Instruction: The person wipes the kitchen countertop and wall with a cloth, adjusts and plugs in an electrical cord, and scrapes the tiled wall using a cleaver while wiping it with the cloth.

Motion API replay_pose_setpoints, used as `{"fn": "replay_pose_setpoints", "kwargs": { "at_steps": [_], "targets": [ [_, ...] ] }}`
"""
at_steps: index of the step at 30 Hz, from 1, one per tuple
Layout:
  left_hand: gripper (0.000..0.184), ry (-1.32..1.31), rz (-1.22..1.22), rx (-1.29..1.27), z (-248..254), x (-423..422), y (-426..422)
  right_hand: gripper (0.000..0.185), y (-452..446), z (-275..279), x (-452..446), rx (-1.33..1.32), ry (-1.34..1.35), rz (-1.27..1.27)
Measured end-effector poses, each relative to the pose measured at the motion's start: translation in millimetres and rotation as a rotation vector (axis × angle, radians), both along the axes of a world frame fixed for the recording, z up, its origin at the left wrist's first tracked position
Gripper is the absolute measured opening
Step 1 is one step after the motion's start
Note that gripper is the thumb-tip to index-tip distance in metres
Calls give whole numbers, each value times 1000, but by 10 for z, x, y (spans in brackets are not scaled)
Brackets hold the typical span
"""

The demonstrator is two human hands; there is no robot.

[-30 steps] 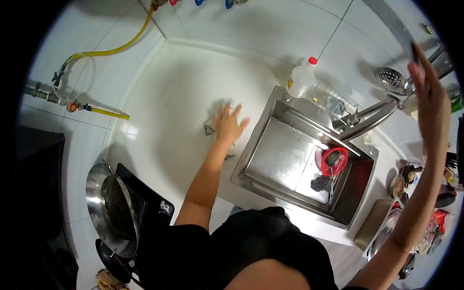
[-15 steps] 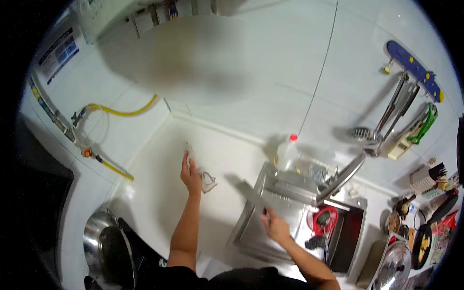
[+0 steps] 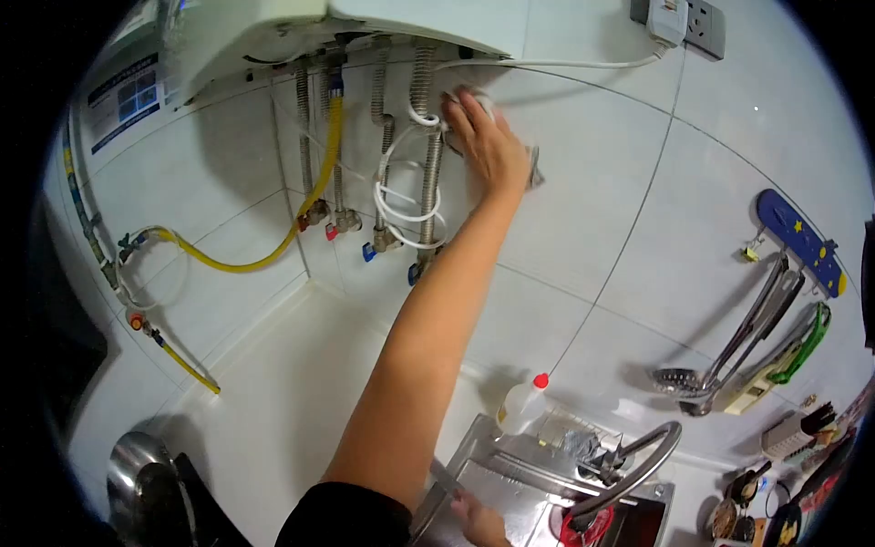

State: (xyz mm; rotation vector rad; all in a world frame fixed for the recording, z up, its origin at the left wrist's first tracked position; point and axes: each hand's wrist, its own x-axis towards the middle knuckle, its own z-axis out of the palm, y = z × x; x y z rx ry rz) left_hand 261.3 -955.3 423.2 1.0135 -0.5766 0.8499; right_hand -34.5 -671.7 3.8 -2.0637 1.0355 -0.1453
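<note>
My left hand [image 3: 490, 150] reaches up to the tiled wall, pressing a greyish-white cloth [image 3: 537, 169] against the tiles. Parts of the cloth show past the fingertips and beside the wrist. Right by the fingers run corrugated metal hoses [image 3: 422, 87] and a looped white cable [image 3: 406, 214]. Low in the view, my right hand [image 3: 478, 520] is wrapped round the handle of what looks like a knife, over the sink's left side. Only a narrow strip of the knife's grey blade [image 3: 444, 478] shows; my left forearm hides the rest.
Overhead hangs a white water heater [image 3: 410, 18], with a yellow hose [image 3: 260, 264] and valves below. A white bottle [image 3: 522, 406] stands behind the steel sink [image 3: 510, 483] and its curved faucet [image 3: 670, 447]. Ladles [image 3: 711, 374] hang at right; a steel pot [image 3: 141, 483] is lower left.
My left hand has moved from above the white counter up to the wall with the cloth. My view has tilted upward. The right hand keeps the knife low, near the sink.
</note>
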Motion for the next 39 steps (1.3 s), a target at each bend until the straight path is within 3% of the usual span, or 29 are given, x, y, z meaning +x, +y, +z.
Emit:
{"fn": "replay_pose_setpoints", "kwargs": {
  "at_steps": [3,4,7,8,10,13,15,17,19,24,27,29,31,34,36,39],
  "targets": [
    [40,212,-25,279,440,29,17,48,29,68,-44,-116,-140,-115],
    [38,185,27,245,454,8,-86,40,28,148,-55,-87,-120,-139],
    [48,-123,81,56,259,-667,-172,38,72,-81,-70,-116,-69,-117],
    [55,-219,35,139,87,-844,-160,38,92,-82,-37,-123,-112,-112],
    [49,-481,-54,236,-272,-1149,-174,39,176,-50,-5,-132,-186,-109],
    [42,-903,-98,202,-659,-1030,-167,42,170,-353,38,66,-96,-41],
    [46,-892,-22,364,-657,-608,-109,43,192,-309,-12,5,7,5],
    [49,-579,51,371,-435,-322,94,44,202,-151,-25,23,-15,-3],
    [50,-297,52,253,-273,-34,18,44,212,-52,-17,50,-31,-16],
    [50,-42,3,112,145,-66,-2,44,148,32,-45,72,-46,-46],
    [48,-257,72,175,-27,-594,-44,44,116,62,-6,87,-63,-59],
    [45,-690,76,373,-370,-934,-124,44,120,65,43,94,-72,-58],
    [45,-1023,1,281,-424,-1094,-146,44,88,66,95,93,-84,-62],
    [46,-1066,-39,307,-43,-833,-113,44,10,81,110,87,-85,-76],
    [49,-823,38,250,386,-736,-100,45,-4,95,100,88,-84,-83],
    [51,-687,79,117,753,-729,-168,45,-15,118,72,94,-86,-89]
  ]
}}
